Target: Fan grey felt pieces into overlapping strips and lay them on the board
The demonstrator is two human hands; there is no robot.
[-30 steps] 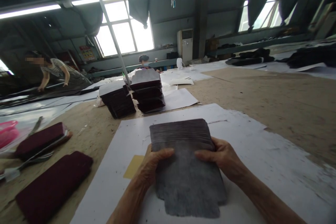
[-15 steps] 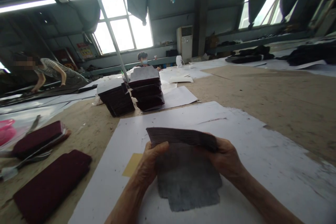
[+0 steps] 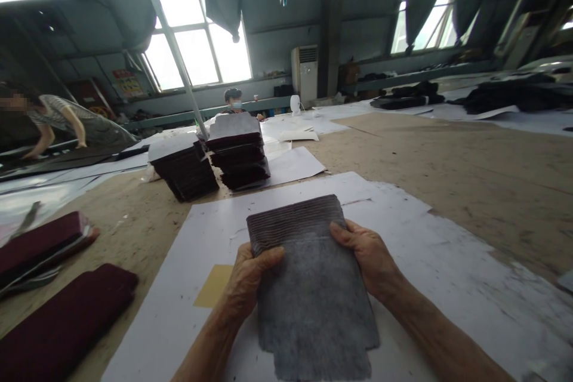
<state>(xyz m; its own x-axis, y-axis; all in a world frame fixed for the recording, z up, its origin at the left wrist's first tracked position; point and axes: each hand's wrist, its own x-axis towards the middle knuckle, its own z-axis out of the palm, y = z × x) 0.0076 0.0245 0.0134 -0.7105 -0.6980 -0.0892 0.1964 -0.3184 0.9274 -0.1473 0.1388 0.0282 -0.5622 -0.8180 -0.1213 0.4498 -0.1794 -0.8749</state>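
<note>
A stack of grey cut fabric pieces is held between my two hands, its far edges fanned into thin ridges. My left hand grips the left side, thumb lying on top and fingers hidden beneath. On the right side, my right hand pinches the edge with the thumb above; its other fingers are mostly out of sight. The stack's near end is narrower, with stepped corners. Below it spreads a large white paper sheet, where a yellow paper square lies left of my left hand.
Two tall stacks of dark fabric, a left one and a right one, stand beyond the sheet. Maroon fabric pieces lie at left. Dark cloth is heaped at far right. One person bends at left; another sits behind the stacks.
The far end of the grey stack, bent up before, now lies flatter with its edges fanned. My right thumb has come onto the top face. The view has shifted slightly right.
</note>
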